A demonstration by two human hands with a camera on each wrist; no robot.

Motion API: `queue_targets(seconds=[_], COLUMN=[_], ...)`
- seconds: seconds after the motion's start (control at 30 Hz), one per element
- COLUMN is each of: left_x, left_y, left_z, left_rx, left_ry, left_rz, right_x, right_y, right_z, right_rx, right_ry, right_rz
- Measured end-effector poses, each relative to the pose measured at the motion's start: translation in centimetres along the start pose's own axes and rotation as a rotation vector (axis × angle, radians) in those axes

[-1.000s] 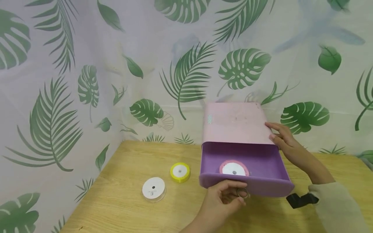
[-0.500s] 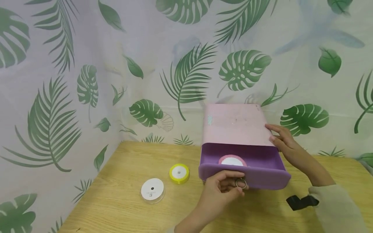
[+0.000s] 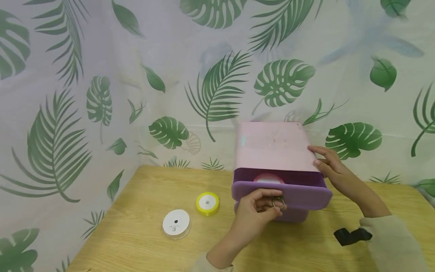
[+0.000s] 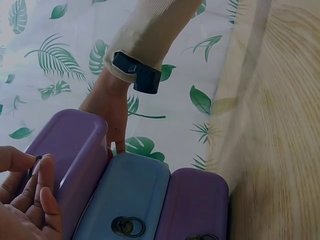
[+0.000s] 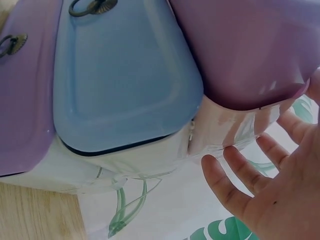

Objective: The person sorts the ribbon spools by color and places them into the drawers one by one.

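Note:
My left hand (image 3: 251, 213) holds the metal ring pull (image 3: 278, 203) on the front of a purple drawer (image 3: 307, 196). This top drawer sticks partway out of a small chest of drawers with a pink top (image 3: 275, 147). Inside it, a pink-rimmed ribbon spool (image 3: 268, 178) shows only its far part; the drawer front hides the remainder. My right hand (image 3: 334, 170) rests against the chest's right side near the top. In the right wrist view its fingers (image 5: 245, 172) are extended along the side wall. Below the top drawer, a blue drawer (image 4: 132, 187) and a lower purple drawer (image 4: 195, 205) are closed.
Left of the chest, a yellow ribbon spool (image 3: 207, 203) and a white spool (image 3: 176, 223) lie on the wooden table (image 3: 142, 200). A leaf-patterned cloth (image 3: 217, 90) hangs behind and to the left. A black wrist device (image 3: 352, 237) sits at the right sleeve.
The top drawer has slid inward, with my left hand moving along with its ring pull. Less of the pink-rimmed spool shows now. My right hand stays against the chest's side.

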State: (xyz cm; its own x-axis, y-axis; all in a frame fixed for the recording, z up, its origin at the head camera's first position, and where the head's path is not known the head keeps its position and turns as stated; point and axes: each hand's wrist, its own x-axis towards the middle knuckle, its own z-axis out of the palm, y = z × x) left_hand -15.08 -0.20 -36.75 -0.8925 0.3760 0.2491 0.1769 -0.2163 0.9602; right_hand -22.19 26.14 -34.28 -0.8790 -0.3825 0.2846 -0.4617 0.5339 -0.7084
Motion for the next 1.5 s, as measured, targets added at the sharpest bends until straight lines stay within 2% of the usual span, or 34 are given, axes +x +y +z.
queue_targets(seconds=[0.23,0.4,0.63,0.87,1.33,1.5], left_x=[0.9,1.5,2.5,3.3,4.1,4.2], left_y=[0.0,0.0,-0.3,-0.6,-1.1,-1.4], left_z=[-0.4,-0.6,-0.7,-0.9,-1.3,-1.4], left_rx=[0.004,0.012,-0.005,-0.017,0.04,0.056], left_ry=[-0.003,-0.012,-0.013,0.003,-0.012,-0.019], left_rz=[-0.03,-0.039,-0.006,-0.027,0.028,0.023], right_x=[0.1,0.2,0.3,0.3,0.1,0.1], right_y=[0.0,0.0,0.1,-0.3,-0.4,-0.4], right_z=[-0.1,-0.2,-0.4,-0.6,-0.9,-0.9], right_rx=[-0.026,-0.029,-0.014,0.05,0.093,0.099], right_ry=[-0.017,-0.025,-0.025,-0.062,-0.096,-0.092], right_rz=[0.056,0.037,0.021,0.075,0.099,0.089])
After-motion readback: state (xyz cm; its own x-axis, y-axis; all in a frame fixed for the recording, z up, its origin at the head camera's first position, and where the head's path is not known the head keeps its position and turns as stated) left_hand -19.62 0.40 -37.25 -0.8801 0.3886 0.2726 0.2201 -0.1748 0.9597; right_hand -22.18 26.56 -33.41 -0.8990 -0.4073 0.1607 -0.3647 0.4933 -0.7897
